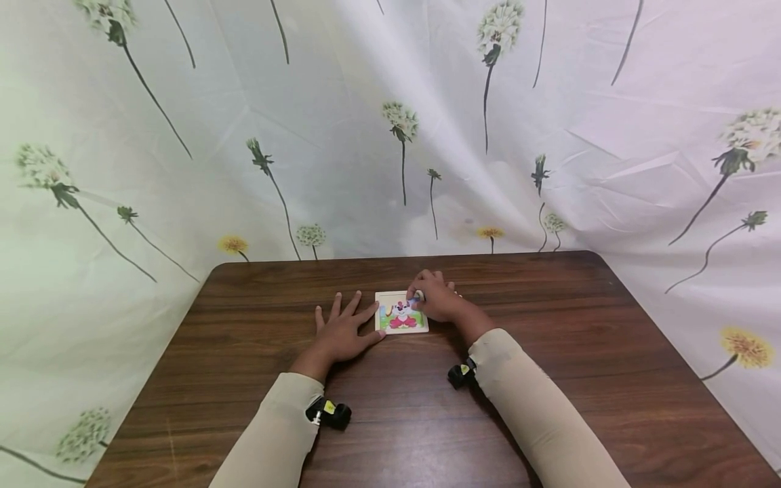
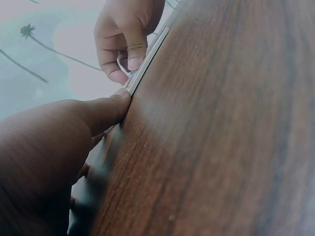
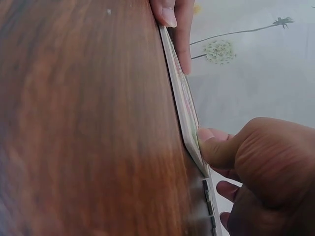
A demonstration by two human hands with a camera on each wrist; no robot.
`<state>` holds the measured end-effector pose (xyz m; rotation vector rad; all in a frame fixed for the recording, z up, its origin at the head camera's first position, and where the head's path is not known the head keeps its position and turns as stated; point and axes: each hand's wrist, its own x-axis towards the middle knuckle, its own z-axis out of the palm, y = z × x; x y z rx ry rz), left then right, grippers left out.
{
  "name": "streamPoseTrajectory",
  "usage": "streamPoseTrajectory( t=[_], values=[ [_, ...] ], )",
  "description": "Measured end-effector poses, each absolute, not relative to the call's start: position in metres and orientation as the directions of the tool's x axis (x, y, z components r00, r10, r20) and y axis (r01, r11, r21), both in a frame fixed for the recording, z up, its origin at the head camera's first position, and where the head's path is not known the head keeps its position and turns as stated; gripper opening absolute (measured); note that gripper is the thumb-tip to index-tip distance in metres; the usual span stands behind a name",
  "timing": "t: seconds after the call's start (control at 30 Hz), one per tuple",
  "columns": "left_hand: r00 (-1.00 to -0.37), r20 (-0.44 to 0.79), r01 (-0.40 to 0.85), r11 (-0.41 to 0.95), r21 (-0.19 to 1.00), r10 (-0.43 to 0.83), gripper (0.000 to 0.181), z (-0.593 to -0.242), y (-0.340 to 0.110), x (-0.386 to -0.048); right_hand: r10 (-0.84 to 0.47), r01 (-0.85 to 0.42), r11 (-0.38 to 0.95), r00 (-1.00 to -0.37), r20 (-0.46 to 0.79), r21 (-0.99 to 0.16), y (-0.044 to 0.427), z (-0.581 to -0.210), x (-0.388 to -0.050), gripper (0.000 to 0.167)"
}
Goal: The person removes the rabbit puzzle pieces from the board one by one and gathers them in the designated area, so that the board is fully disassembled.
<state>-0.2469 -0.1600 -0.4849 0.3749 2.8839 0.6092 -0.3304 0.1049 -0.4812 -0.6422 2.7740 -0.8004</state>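
A small flat picture puzzle (image 1: 403,320) with a pale frame lies on the wooden table, showing a pink and white cartoon animal on green. My left hand (image 1: 344,333) rests to its left with fingers spread, the thumb and index fingertip touching the frame's left edge. Over the upper right corner, my right hand (image 1: 436,298) pinches a small puzzle piece (image 1: 419,296) between thumb and fingers. In the left wrist view those fingers (image 2: 118,76) are curled down at the board, and the piece is mostly hidden. The right wrist view shows the frame's side (image 3: 179,105) lying flat.
Beyond the right hand, small pale bits show at the table; in the right wrist view thin pieces (image 3: 209,201) lie there. The brown table (image 1: 396,420) ends at a back edge against a dandelion-print cloth (image 1: 354,135). Each sleeve carries a black wrist camera (image 1: 335,415).
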Motion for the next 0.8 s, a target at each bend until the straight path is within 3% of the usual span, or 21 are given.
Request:
streamPoseTrajectory(
  t=[0.3,0.57,0.8],
  values=[
    [-0.953,-0.113,0.211,0.884,0.417,0.281,0.075,-0.484,-0.16,-0.247,-0.471,-0.39,0.749,-0.882,-0.016,-0.537,0.104,-0.48,-0.329,0.004],
    [-0.951,-0.124,0.207,0.882,0.423,0.283,0.075,-0.483,-0.159,-0.246,-0.5,-0.452,0.716,-0.864,0.062,-0.532,0.11,-0.481,-0.33,0.039],
    [-0.953,-0.119,0.208,0.887,0.413,0.279,0.075,-0.484,-0.16,-0.247,-0.553,-0.509,0.686,-0.829,0.082,-0.52,0.114,-0.478,-0.329,0.038]
  ],
)
